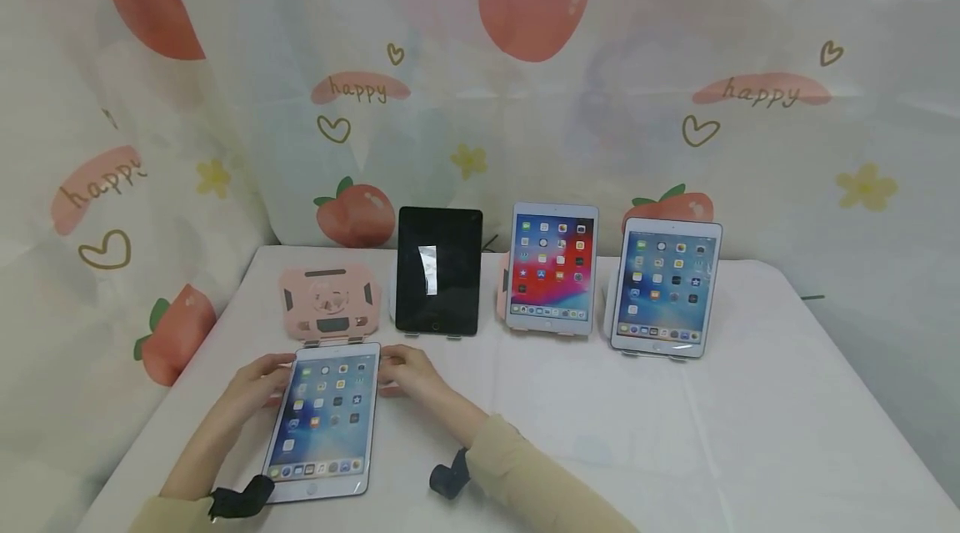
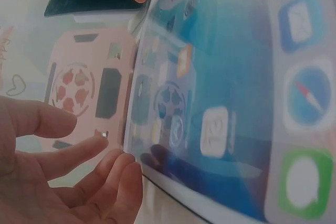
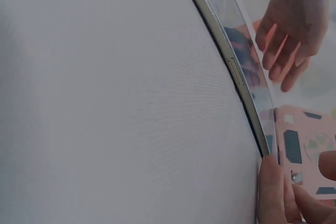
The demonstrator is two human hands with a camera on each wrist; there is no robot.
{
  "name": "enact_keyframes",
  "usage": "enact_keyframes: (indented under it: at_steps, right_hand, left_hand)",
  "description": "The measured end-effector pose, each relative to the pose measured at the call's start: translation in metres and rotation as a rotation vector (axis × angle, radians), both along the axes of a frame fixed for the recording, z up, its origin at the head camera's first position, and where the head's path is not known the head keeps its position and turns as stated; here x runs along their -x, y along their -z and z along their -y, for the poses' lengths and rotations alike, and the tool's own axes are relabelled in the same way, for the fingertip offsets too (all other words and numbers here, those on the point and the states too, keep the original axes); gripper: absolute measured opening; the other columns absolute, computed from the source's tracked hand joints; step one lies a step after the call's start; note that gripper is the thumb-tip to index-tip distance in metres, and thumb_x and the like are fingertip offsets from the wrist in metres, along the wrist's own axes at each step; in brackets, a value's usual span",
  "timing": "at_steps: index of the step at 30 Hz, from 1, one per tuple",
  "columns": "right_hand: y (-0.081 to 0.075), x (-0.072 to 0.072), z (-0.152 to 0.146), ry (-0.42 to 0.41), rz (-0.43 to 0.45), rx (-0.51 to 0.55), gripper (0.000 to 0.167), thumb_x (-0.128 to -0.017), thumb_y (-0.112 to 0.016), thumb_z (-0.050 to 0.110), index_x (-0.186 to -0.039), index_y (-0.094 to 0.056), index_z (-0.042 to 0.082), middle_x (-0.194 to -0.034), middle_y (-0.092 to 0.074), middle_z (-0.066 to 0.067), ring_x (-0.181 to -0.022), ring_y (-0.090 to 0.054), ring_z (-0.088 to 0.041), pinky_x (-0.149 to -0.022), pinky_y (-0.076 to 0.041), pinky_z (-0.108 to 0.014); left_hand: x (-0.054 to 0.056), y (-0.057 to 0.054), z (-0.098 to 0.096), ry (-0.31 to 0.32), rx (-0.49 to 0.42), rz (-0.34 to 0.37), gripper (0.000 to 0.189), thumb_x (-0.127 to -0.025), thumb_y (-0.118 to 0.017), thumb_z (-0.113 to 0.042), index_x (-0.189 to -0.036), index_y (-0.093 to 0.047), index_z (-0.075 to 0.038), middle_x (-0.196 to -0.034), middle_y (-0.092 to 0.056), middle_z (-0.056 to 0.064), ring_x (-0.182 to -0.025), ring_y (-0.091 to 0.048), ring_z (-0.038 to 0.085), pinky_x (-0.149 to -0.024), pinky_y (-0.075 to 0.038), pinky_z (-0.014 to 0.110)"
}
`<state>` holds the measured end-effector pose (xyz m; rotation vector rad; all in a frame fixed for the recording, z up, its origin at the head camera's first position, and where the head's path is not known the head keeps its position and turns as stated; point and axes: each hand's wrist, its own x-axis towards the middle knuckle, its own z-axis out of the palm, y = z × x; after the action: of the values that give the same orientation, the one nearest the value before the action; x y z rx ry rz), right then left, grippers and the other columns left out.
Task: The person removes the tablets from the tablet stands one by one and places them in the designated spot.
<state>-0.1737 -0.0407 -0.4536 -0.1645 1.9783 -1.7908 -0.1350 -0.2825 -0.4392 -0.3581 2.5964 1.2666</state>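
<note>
A white-framed tablet [image 1: 324, 416] lies face up at the front left, its screen lit with app icons. Its far edge meets the lower front of a pink tablet stand [image 1: 330, 302], which leans upright behind it. My left hand [image 1: 258, 387] is at the tablet's far left corner; in the left wrist view its fingers [image 2: 79, 169] are loosely bent beside the edge, pinching nothing. On the opposite side, my right hand [image 1: 408, 370] touches the far right corner. The right wrist view shows its fingertips [image 3: 270, 182] against the tablet's side edge, with the thumb apart.
A dark-screened black tablet [image 1: 438, 266] stands on a support behind, to the right of the pink stand. Further right, two lit white tablets [image 1: 553, 266] [image 1: 667, 287] lean on stands. A white cloth [image 1: 600, 450] covers the table, and a printed curtain [image 1: 450, 99] hangs behind.
</note>
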Motion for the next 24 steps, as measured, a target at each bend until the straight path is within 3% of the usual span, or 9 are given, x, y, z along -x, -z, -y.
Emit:
enact_keyframes:
  at_steps: [10,19,24]
  right_hand:
    - [-0.004,0.010,-0.017,0.059,-0.164,-0.013,0.031,-0.086,-0.058,-0.001,-0.116,-0.062,-0.003,-0.102,-0.065,-0.020,-0.079,-0.063,-0.014,-0.076,-0.060,-0.034]
    - [-0.016,0.012,-0.028,0.069,-0.209,-0.005,0.028,-0.086,-0.059,-0.001,-0.114,-0.063,-0.004,-0.103,-0.064,-0.023,-0.080,-0.062,-0.011,-0.078,-0.059,-0.033]
    - [-0.033,0.006,-0.034,0.062,-0.213,-0.011,0.028,-0.089,-0.056,-0.003,-0.115,-0.061,-0.008,-0.106,-0.063,-0.029,-0.086,-0.065,-0.026,-0.082,-0.058,-0.039]
  left_hand:
    - [0.004,-0.003,-0.016,-0.014,-0.020,-0.011,0.048,-0.099,-0.042,-0.023,-0.141,-0.040,0.002,-0.132,-0.046,0.030,-0.113,-0.053,0.040,-0.095,-0.051,0.048]
    - [0.009,-0.006,-0.031,0.009,-0.058,-0.090,0.046,-0.099,-0.045,-0.025,-0.138,-0.044,-0.002,-0.128,-0.050,0.025,-0.111,-0.055,0.035,-0.093,-0.053,0.046]
    - [0.017,-0.008,-0.042,0.038,-0.062,-0.129,0.042,-0.098,-0.046,-0.020,-0.136,-0.047,-0.002,-0.126,-0.053,0.025,-0.110,-0.058,0.035,-0.090,-0.055,0.044]
